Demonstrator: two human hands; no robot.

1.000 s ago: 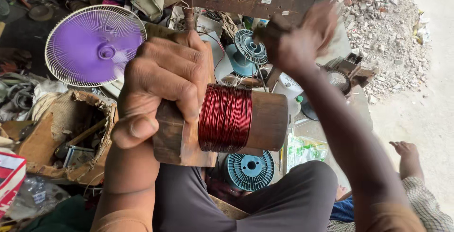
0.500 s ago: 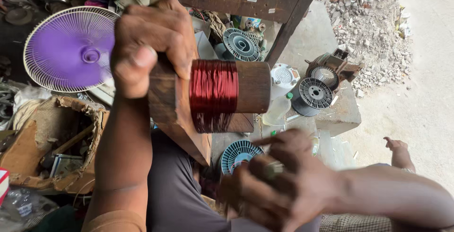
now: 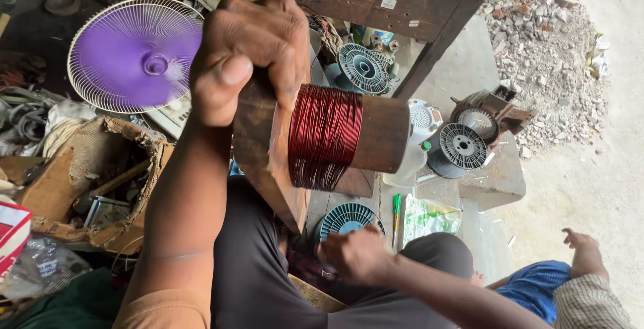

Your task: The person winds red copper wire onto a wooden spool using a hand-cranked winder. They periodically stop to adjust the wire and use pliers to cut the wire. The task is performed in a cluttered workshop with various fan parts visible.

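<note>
My left hand grips a wooden winding former and holds it up in front of me. A thick band of dark red copper wire is wound around its round wooden core. My right hand is low, below the former, over my lap, with the fingers curled; what it holds, if anything, is too small to tell. A blue-grey fan motor part lies just beyond that hand.
A purple fan with a white grille lies at the left. A torn cardboard box holds scrap. Round motor parts sit on a low slab under a dark wooden bench. Rubble lies far right. Another person's foot shows bottom right.
My right hand swung from above the former down to my lap. The left hand kept hold of the former, which has come closer to the camera.
</note>
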